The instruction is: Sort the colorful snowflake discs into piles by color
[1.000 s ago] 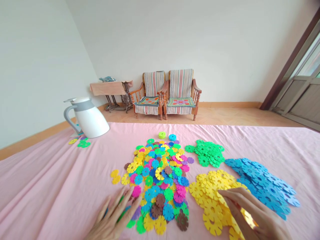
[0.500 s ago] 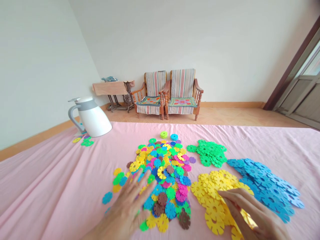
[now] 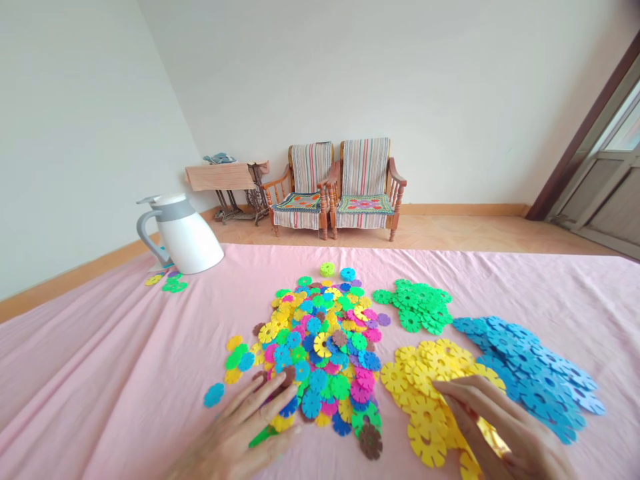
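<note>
My left hand [image 3: 247, 420] lies palm down on the near left edge of a mixed heap of small notched plastic discs [image 3: 314, 325], its fingers stretched out over brown, blue, yellow and green ones. A green disc [image 3: 261, 436] shows tilted beside its thumb. Over the pile of larger yellow notched discs [image 3: 427, 427] hovers or rests my right hand [image 3: 493, 417], thumb and fingertips pressed together. Whatever they may pinch is hidden. Just beyond that hand lies a pile of large blue notched discs [image 3: 537, 380].
A green disc pile [image 3: 420, 303] sits behind the yellow one. At the left stands a white and grey jug [image 3: 193, 237], a few discs [image 3: 174, 285] near its base. A pink cloth [image 3: 125, 373] covers the table. Two wooden armchairs [image 3: 367, 173] stand against the wall.
My left hand has slid toward me and slightly left, and discs at the heap's near edge have shifted with it. My right hand has stayed nearly in place.
</note>
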Action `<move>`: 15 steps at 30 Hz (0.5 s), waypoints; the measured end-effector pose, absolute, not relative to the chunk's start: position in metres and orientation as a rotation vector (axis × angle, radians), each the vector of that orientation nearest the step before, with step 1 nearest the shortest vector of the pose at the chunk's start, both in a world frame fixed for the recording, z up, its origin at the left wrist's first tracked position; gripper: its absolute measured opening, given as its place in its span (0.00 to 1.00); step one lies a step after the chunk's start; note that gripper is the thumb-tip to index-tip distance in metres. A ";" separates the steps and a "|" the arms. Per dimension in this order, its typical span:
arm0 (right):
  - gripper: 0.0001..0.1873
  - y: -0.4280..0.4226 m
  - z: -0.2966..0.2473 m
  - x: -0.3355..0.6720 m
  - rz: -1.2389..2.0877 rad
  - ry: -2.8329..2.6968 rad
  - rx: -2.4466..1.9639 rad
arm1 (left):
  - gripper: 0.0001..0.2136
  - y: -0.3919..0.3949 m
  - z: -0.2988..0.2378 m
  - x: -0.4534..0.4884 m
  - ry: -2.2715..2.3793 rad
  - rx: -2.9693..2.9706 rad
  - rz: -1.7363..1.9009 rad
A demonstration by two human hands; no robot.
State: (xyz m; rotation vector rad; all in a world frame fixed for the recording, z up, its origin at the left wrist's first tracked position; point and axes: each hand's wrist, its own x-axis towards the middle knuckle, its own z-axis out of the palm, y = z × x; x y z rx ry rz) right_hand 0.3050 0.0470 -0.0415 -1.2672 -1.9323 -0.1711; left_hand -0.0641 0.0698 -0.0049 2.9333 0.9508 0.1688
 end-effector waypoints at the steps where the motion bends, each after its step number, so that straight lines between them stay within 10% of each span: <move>1: 0.13 0.047 -0.042 0.305 -0.170 -1.939 -1.273 | 0.25 0.069 -0.008 -0.072 0.973 2.942 0.188; 15: 0.11 0.046 -0.044 0.307 -0.189 -1.979 -1.246 | 0.10 0.085 -0.032 -0.093 1.414 2.664 0.525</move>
